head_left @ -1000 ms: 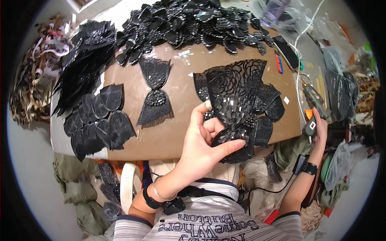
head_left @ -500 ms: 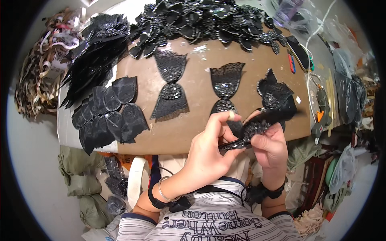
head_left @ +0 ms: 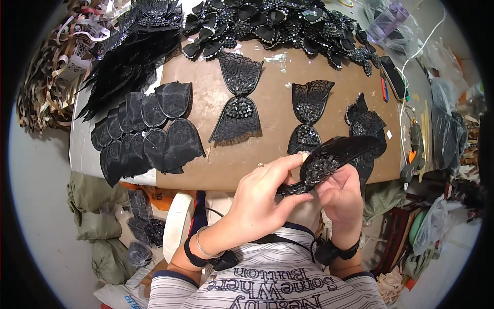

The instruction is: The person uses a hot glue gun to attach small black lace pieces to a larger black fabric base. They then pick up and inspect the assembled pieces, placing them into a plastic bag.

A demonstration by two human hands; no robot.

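A curved black beaded lace piece (head_left: 329, 160), shaped like a shoe upper, is held up over the table's near edge. My left hand (head_left: 263, 190) is closed on its left end, thumb below and fingers behind it. From the right, my right hand (head_left: 340, 194) supports its underside with bent fingers, the thumb beside the beads. Just beyond lies a pair of black lace pieces (head_left: 311, 103), rounded beaded ends meeting, the lower one partly covered by what I hold. Another such pair (head_left: 237, 116) lies further left. To the right, black pieces (head_left: 365, 123) overlap in a small heap.
Overlapping black cups (head_left: 172, 103) lie in two rows on the table's left. A dark feathery pile (head_left: 128, 62) and a heap of sparkly black bows (head_left: 267, 23) line the back. At right are a phone (head_left: 393, 77), a glue gun (head_left: 410, 167) and a white cable (head_left: 411, 54).
The held piece has turned, so its beaded face and long dark edge show more fully. My right thumb has eased away from the beads. The whole view has shifted slightly.
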